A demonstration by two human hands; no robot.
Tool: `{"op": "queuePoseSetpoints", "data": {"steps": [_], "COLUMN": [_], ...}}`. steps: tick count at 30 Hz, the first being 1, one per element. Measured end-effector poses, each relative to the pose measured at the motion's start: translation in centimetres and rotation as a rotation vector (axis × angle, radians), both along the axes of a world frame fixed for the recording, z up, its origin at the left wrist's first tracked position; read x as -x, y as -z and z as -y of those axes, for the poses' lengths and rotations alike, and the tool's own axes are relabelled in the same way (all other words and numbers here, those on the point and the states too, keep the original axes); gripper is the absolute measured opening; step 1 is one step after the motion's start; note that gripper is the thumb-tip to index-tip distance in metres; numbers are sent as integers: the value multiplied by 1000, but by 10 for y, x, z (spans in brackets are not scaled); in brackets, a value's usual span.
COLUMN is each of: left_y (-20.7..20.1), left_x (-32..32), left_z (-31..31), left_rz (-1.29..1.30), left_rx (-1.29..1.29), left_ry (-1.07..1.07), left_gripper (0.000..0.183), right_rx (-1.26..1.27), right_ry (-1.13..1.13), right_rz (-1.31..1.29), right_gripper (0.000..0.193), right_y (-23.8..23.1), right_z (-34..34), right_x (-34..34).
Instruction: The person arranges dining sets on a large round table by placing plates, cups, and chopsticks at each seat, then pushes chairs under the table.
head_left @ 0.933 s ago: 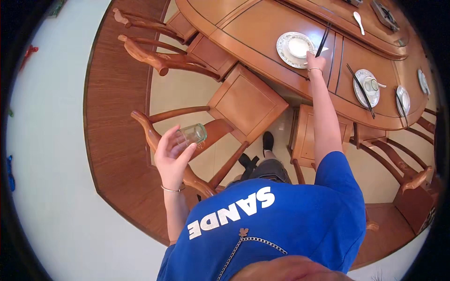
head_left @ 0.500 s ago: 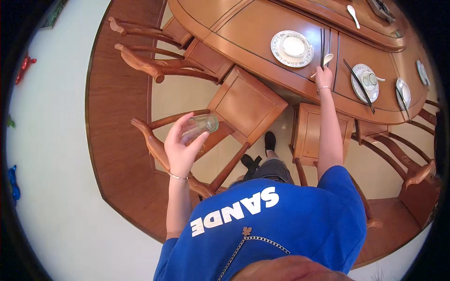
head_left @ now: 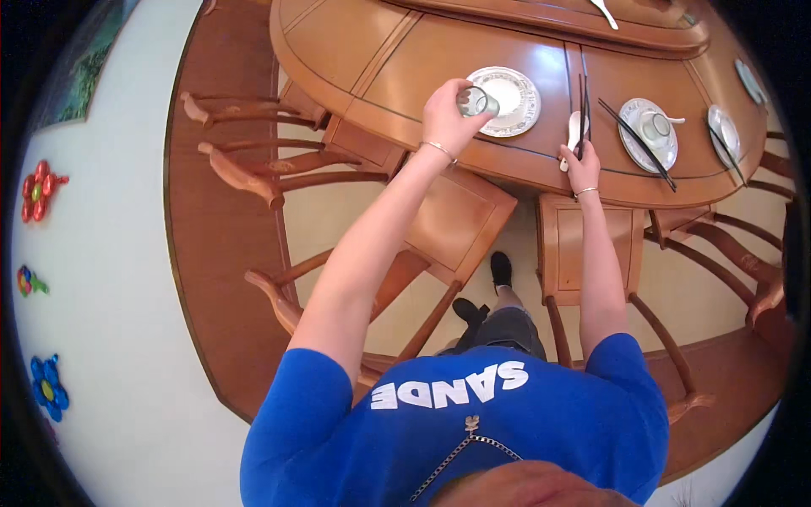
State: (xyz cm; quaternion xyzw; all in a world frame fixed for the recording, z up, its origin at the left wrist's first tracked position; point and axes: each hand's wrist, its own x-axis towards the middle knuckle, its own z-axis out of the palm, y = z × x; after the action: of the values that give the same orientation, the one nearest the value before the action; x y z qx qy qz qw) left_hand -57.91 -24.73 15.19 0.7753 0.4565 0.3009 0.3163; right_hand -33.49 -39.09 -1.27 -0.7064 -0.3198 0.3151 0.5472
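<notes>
My left hand (head_left: 449,114) is closed around a clear drinking glass (head_left: 478,101), at the left side of a white patterned plate (head_left: 525,118). A small white bowl (head_left: 504,93) sits on that plate, partly behind the glass. To the plate's right, my right hand (head_left: 581,169) is closed on the near ends of a pair of black chopsticks (head_left: 585,97). A white spoon (head_left: 575,127) lies alongside the chopsticks at my fingertips; whether I also grip it I cannot tell.
Another setting on the wooden table (head_left: 422,68) has a plate (head_left: 663,156), a glass (head_left: 655,127) and chopsticks (head_left: 634,139). Farther right lies one more plate (head_left: 725,131). Wooden chairs (head_left: 460,215) stand along the near edge. A raised wooden centre (head_left: 557,21) bears a white spoon (head_left: 605,12).
My left hand has carried the glass from above the chair up and right to the plate. My right hand has shifted slightly nearer, and the spoon now lies more in line with the chopsticks.
</notes>
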Motion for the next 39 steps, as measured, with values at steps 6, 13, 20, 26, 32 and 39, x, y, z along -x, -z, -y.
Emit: {"op": "queuePoseSetpoints", "data": {"steps": [6,13,20,26,32,39], "left_y": [56,81,71,34,-8,-67], "left_x": [-62,-76,-81,-27,126,274], "left_z": [-43,-60,-55,-3,123,228], "left_rz": [-177,-283,-337,-82,206,448], "left_rx": [-49,-71,17,13,358,283], "left_ry": [-60,-24,-13,4,-222,-843], "left_gripper": [56,54,72,76,62,48], "right_rx": [28,110,47,2,30,189], "right_ry": [7,61,90,82,69,43], "right_rz": [-38,49,15,41,73,427], "right_gripper": [22,23,24,16,21,25], "right_y": [-10,-8,2,-5,-15,-25], "right_z": [0,-2,-4,-4,-23,-96], "right_x": [-2,2,2,2,3,4]}}
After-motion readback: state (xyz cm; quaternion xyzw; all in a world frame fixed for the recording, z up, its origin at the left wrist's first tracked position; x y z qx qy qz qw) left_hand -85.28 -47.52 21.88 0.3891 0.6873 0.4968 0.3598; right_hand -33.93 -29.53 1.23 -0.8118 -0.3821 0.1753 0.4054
